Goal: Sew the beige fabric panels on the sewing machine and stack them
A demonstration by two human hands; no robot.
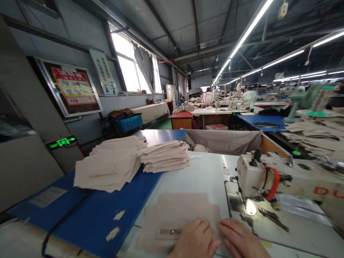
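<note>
A beige fabric piece (182,208) with a short zipper (172,232) set in it lies flat on the pale sewing table. My left hand (197,238) rests on this piece just right of the zipper, its fingers laid on the cloth. My right hand (240,238) lies at the right edge of the fabric, fingers stretched out and close together, near the sewing machine's plate. The machine head (252,175), with a lit lamp and a red-orange part, stands beyond my right hand. Small scissors or snips (274,218) lie on the machine bed.
Two stacks of beige pieces, a larger stack (113,161) and a smaller stack (166,156), stand at left on and beside a blue board (107,215). Fabric scraps (113,234) lie there. A cloth-lined bin (223,139) sits behind the table. More machines and fans stand farther back.
</note>
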